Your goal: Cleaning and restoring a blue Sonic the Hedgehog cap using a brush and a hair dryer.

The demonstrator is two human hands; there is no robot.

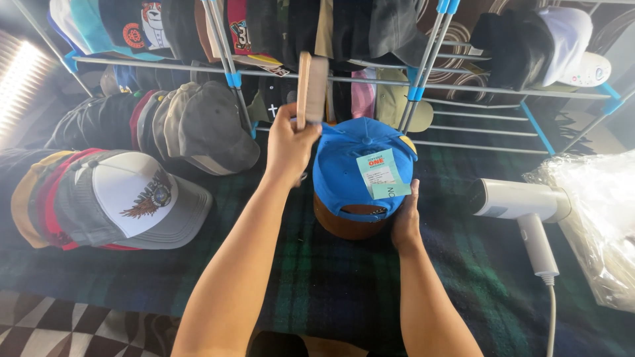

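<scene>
One blue cap (360, 168) sits crown-up on a brown rounded form (347, 226) on the dark plaid cloth (331, 277), its brim pointing away toward the metal rack (423, 86) and its tagged back facing the person. The right hand (405, 221) cups its rear edge. The left hand (288, 145) grips a wooden brush (311, 89), held upright just beside the cap's left. A white handheld steamer (522, 211) lies well apart on the right.

Both forearms are bare to the elbow, no sleeves, and the left hand (288, 142) and right hand (405, 221) are ungloved.

brush (312, 89) blurred, steamer cord (550, 317) cut off btm
</scene>
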